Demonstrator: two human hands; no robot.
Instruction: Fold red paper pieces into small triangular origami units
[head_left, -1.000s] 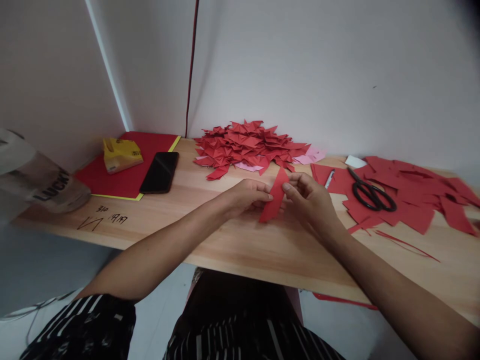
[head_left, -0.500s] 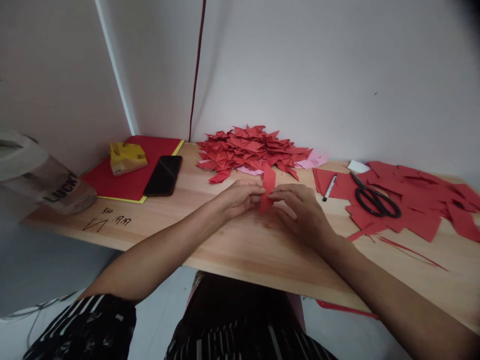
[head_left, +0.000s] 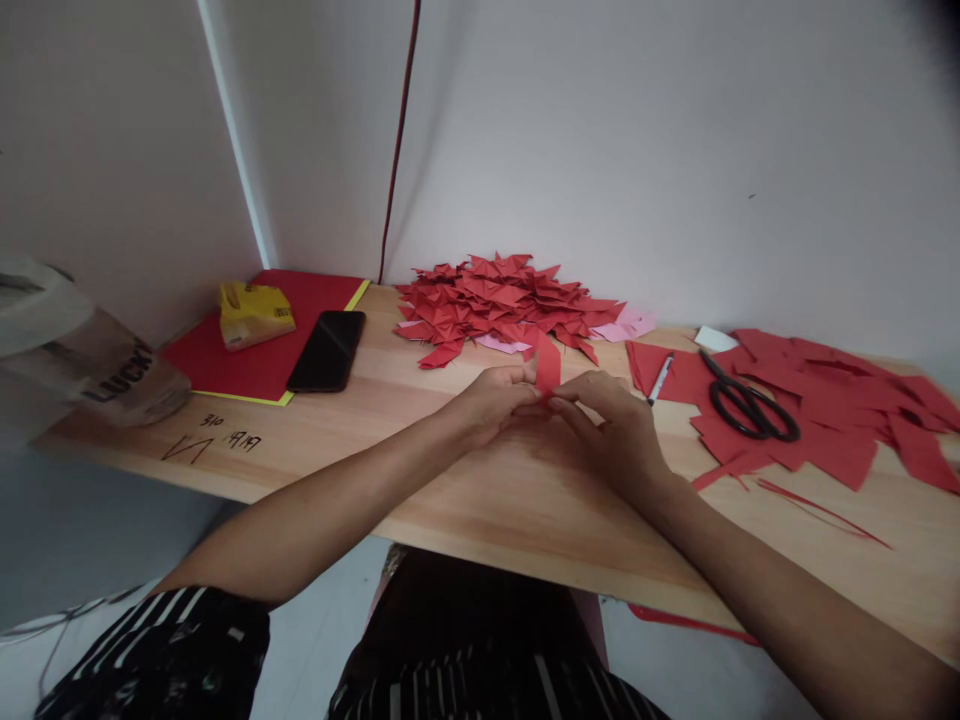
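A red paper strip (head_left: 548, 364) stands up between my two hands, over the wooden table. My left hand (head_left: 501, 402) grips its lower left side, fingers closed. From the right, my right hand (head_left: 609, 418) pinches the bottom end with thumb and fingertips. The strip's lower end is partly hidden by the fingers. Just behind it rises a heap of folded red paper pieces (head_left: 499, 295), with some pink paper (head_left: 628, 324) showing at its edge.
Right of my hands lie a marker (head_left: 661, 379), black-handled scissors (head_left: 752, 408) and a spread of cut red paper (head_left: 832, 400). To the left are a black phone (head_left: 327, 350), a yellow packet (head_left: 255, 316) on red sheets (head_left: 247, 370), and a plastic bag (head_left: 112, 375).
The strip's lower end has drawn up into my fingers, and its upper part now looks curved. Both hands have come closer together at its bottom.
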